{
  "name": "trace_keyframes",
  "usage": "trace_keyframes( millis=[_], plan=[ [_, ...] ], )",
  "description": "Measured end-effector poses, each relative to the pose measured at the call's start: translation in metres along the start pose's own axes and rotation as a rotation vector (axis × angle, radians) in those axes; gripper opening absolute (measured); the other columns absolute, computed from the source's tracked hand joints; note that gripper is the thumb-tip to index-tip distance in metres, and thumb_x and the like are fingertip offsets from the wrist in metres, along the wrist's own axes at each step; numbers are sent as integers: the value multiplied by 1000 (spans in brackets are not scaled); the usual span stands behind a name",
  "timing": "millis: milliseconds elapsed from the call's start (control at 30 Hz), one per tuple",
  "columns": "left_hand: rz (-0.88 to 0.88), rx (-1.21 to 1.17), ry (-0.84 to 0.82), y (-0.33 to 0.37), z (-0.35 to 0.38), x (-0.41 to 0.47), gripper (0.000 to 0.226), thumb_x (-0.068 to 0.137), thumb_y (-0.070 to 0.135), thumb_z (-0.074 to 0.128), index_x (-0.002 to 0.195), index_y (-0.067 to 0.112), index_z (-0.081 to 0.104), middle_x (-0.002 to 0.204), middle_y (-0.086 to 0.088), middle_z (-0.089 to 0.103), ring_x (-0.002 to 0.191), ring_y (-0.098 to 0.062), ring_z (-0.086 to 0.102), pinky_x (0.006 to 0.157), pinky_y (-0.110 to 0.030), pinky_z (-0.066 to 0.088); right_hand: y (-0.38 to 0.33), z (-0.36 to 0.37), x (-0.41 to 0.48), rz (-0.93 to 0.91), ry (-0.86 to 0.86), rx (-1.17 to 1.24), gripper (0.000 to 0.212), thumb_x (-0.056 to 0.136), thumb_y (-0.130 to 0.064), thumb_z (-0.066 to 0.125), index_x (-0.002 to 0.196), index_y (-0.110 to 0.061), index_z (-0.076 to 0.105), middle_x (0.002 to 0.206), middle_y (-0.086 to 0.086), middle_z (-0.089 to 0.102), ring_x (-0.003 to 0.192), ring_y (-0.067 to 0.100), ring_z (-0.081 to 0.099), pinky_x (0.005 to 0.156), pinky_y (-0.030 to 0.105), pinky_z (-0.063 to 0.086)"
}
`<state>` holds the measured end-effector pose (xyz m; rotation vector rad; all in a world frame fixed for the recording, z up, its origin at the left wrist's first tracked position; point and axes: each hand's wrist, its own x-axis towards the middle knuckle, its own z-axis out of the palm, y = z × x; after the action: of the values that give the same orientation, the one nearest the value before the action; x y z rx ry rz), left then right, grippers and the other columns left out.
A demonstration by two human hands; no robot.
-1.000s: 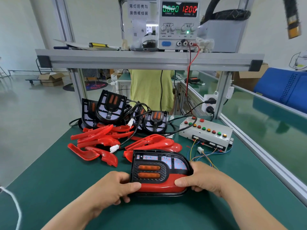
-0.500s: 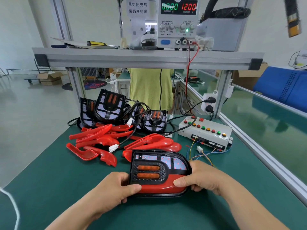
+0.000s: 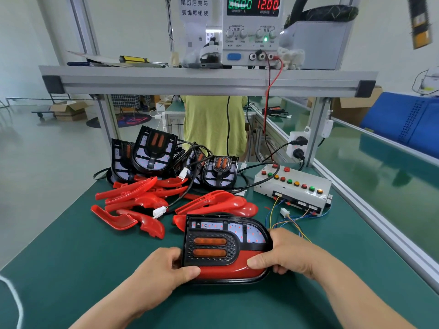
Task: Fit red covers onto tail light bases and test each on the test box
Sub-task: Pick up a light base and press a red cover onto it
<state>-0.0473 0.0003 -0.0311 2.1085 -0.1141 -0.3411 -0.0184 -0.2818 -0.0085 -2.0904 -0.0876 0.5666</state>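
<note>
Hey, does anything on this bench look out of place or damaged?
Nothing damaged or spilled. The red covers lie jumbled, the bases behind them lean in a heap with tangled cables, and the white plug by the test box lies unconnected on the mat.

left grip (image 3: 164, 274): a bare hand, uncovered from the fingertips to the wrist.
left thumb (image 3: 187, 271): broad and rounded at the tip; its nail is too small to tell.
left forearm (image 3: 114, 305): bare along all the part that shows, wider toward the lower edge of the view.
right grip (image 3: 285, 255): also a bare hand, uncovered to the wrist, knuckles showing as soft ridges.
right thumb (image 3: 256, 261): rounded tip, nail not clear.
right forearm (image 3: 356, 298): bare as well, up to the lower edge of the view.
sleeves: cannot tell; both arms leave the view before any cloth shows.
</note>
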Motion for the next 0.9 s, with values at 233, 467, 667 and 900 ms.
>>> trace_keyframes(
  millis=[233,467,667,900],
  plan=[
    [18,40,0,-5,0,4,16,85,36,73,97,26,73,66,15,69,58,-3,62,62,-21,50,1,-1,-1,-69,-56,83,26,61,-28,85,79,-20,67,56,-12,61,44,1,47,45,14,37],
    [-45,-121,-89,-2,-8,4,23,80,30,77,99,15,75,71,-3,62,57,-12,54,56,-23,45,1,0,-2,-26,-25,27,53,50,-50,82,95,-26,66,66,-14,65,53,5,51,51,18,43],
    [-46,-129,-58,-6,-6,6,12,85,25,77,93,16,75,63,-3,60,55,-14,54,55,-24,45,1,1,-3,-34,-29,40,58,46,-54,81,96,-28,66,65,-14,65,52,4,50,51,17,43],
    [-52,-88,-40,-2,-5,4,29,69,44,76,83,19,71,55,-2,59,50,-11,51,54,-22,40,2,3,0,-42,0,51,57,44,-50,82,90,-22,66,63,-10,61,49,7,46,47,19,39]
  ],
)
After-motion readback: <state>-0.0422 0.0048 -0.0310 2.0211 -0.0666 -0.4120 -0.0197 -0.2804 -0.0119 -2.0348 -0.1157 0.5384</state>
